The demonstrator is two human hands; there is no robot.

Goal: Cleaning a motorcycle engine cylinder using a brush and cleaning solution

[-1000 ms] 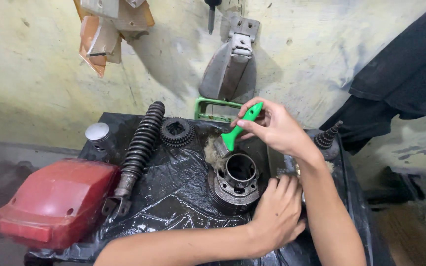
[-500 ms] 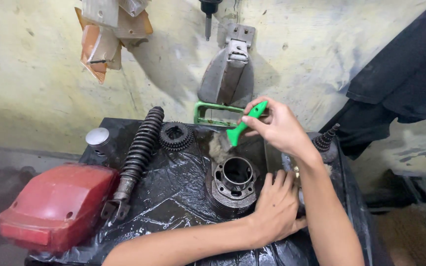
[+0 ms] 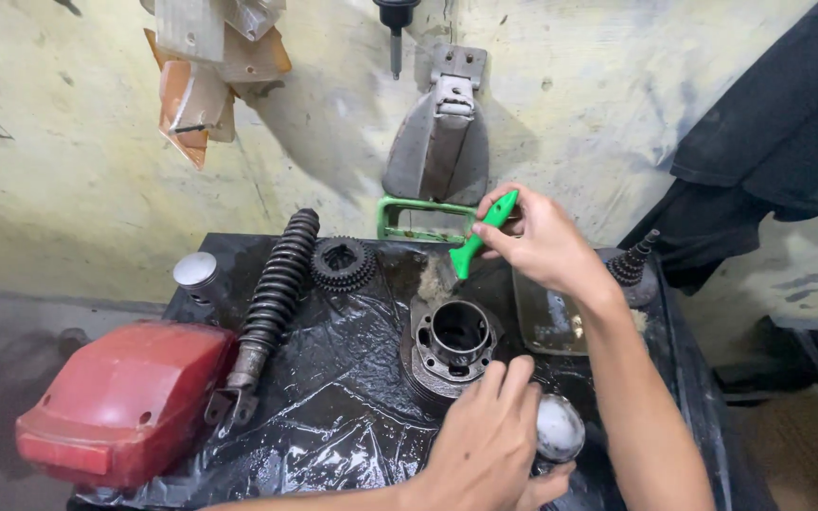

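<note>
Gripping green plastic brush (image 3: 481,237), right hand (image 3: 537,244); left hand (image 3: 489,440) (fingers spread) steadies ribbed metal cylinder (image 3: 452,343).

2 bare forearms are seen, with no sleeves, gloves, watch or rings worn; the left hand (image 3: 485,445) and right hand (image 3: 537,241) are uncovered.

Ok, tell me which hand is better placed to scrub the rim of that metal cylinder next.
Right, probably. The right hand already grips the green brush, whose bristles hang just behind the cylinder. The left hand has its fingers on the cylinder's front edge, steadying it, and holds no tool.
</note>
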